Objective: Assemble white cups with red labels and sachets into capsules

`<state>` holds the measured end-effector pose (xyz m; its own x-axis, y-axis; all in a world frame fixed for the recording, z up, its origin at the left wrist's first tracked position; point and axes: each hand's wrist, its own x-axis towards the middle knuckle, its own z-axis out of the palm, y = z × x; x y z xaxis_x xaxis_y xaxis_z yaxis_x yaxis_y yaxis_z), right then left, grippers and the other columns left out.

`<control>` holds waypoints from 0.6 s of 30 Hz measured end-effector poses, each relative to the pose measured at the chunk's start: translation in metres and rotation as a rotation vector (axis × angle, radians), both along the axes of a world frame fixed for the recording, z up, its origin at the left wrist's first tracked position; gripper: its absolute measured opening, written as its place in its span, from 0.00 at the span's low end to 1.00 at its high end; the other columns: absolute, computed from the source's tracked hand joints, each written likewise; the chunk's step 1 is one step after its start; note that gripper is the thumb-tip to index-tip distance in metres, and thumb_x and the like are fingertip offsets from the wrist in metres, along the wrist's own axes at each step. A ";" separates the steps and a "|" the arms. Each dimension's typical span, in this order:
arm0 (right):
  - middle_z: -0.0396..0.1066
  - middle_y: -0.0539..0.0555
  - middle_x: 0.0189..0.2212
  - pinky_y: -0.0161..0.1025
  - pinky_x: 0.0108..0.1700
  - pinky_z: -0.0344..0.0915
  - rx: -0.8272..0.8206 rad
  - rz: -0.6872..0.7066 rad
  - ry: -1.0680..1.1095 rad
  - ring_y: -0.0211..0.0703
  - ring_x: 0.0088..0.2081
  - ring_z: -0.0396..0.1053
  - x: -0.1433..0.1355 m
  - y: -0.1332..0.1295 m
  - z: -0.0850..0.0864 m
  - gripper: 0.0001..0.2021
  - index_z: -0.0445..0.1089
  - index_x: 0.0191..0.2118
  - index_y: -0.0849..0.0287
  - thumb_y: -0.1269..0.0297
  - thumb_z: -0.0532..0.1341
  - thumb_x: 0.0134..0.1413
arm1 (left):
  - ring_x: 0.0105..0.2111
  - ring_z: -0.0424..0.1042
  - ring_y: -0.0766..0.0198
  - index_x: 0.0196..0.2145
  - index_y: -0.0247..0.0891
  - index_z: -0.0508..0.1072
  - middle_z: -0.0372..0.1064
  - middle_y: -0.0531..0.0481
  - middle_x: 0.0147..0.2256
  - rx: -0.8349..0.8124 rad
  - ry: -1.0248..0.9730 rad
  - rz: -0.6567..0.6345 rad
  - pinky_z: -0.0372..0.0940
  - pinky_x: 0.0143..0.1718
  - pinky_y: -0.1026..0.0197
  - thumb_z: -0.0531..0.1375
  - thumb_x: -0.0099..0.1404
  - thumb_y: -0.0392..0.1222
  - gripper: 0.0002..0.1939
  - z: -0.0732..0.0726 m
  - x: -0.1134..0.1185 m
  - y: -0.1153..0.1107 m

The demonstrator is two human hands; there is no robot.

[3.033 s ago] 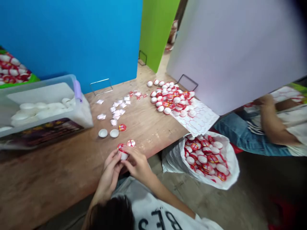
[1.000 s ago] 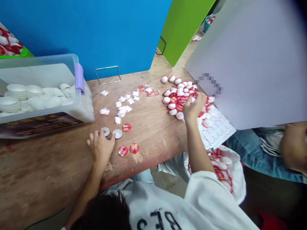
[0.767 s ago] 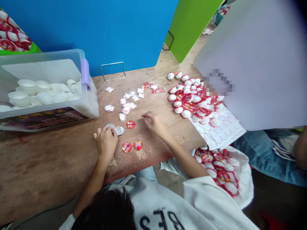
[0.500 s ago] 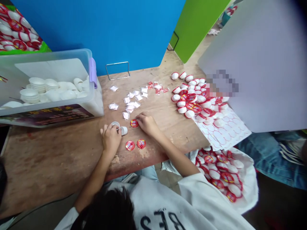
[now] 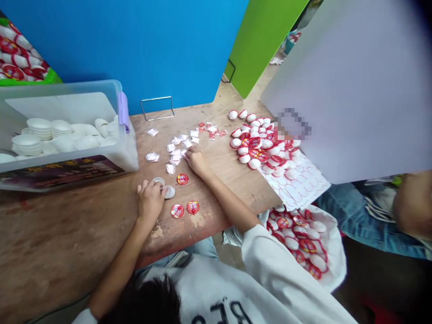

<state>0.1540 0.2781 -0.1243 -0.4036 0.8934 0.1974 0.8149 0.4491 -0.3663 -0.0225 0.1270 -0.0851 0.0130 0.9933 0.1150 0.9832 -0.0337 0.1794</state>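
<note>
three red round lids [image 5: 182, 179] lie loose at the frame's centre, beside two small white cups [image 5: 168, 191]. your left hand [image 5: 149, 199] is curled over the upper cup [image 5: 158, 182], fingers pinching its rim. your right hand [image 5: 195, 160], fingers narrow and flat, touches the scattered white sachets [image 5: 175, 150] just above; you hold nothing there that shows. a clear bin [image 5: 111, 96] of stacked white cups sits upper left, a heap of sealed cups [image 5: 256, 144] right of centre, and a bagful [image 5: 332, 245] lower right. each lid is glossy red with a printed emblem.
</note>
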 end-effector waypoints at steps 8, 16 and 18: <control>0.69 0.66 0.44 0.42 0.48 0.59 0.017 -0.410 0.039 0.50 0.45 0.66 0.067 0.055 0.016 0.16 0.68 0.46 0.69 0.72 0.50 0.55 | 0.38 0.63 0.50 0.34 0.38 0.73 0.72 0.44 0.38 -0.013 -0.002 -0.060 0.54 0.38 0.51 0.56 0.60 0.43 0.09 0.002 0.002 -0.004; 0.73 0.67 0.38 0.42 0.45 0.62 -0.128 -0.572 0.096 0.52 0.42 0.70 0.063 0.089 0.013 0.11 0.71 0.39 0.67 0.73 0.54 0.50 | 0.37 0.62 0.52 0.33 0.38 0.73 0.72 0.45 0.35 -0.027 -0.032 -0.117 0.55 0.40 0.51 0.54 0.59 0.34 0.08 0.009 0.009 -0.014; 0.73 0.69 0.40 0.42 0.46 0.63 -0.161 -0.601 0.121 0.52 0.44 0.70 0.060 0.091 0.016 0.14 0.69 0.41 0.68 0.76 0.53 0.48 | 0.37 0.63 0.52 0.32 0.38 0.73 0.72 0.44 0.35 -0.036 -0.032 -0.135 0.55 0.40 0.51 0.54 0.58 0.33 0.09 0.013 0.009 -0.017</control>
<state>0.2142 0.3687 -0.1084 0.1947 0.9793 0.0545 0.8560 -0.1425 -0.4969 -0.0132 0.1096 -0.0725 0.1440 0.9862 0.0821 0.9639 -0.1586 0.2139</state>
